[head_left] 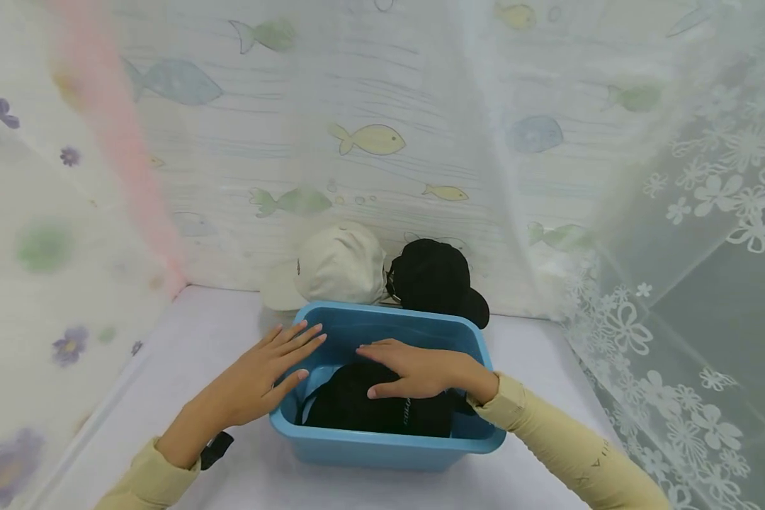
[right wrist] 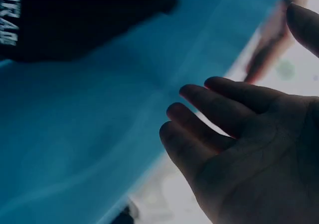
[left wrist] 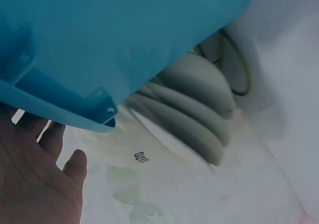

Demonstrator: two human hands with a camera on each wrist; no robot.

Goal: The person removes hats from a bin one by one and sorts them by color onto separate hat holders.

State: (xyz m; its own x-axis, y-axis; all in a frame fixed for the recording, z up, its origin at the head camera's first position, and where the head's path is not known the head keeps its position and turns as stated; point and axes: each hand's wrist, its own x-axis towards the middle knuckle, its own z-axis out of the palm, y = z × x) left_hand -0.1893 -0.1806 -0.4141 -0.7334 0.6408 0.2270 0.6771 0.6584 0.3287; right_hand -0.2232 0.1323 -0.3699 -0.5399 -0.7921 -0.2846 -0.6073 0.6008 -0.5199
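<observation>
A light blue plastic tub (head_left: 389, 453) stands on the white surface, with a black cap (head_left: 350, 400) with white lettering lying inside. My left hand (head_left: 258, 372) is at the tub's left rim, fingers straight and spread. Over the inside of the tub hovers my right hand (head_left: 414, 372), palm down, overlapping the black cap in the head view. In the right wrist view the right hand (right wrist: 254, 154) has extended fingers and holds nothing. The left wrist view shows the left hand (left wrist: 37, 169) close beside the tub's outer edge (left wrist: 65, 112), fingertips partly hidden behind it.
Behind the tub, off-white caps (head_left: 344, 265) sit at left, their several stacked brims (left wrist: 184, 114) showing in the left wrist view. Another black cap (head_left: 430, 273) is beside them. A fish-patterned curtain (head_left: 382, 92) hangs at the back, and a flowered lace curtain (head_left: 688, 340) at right.
</observation>
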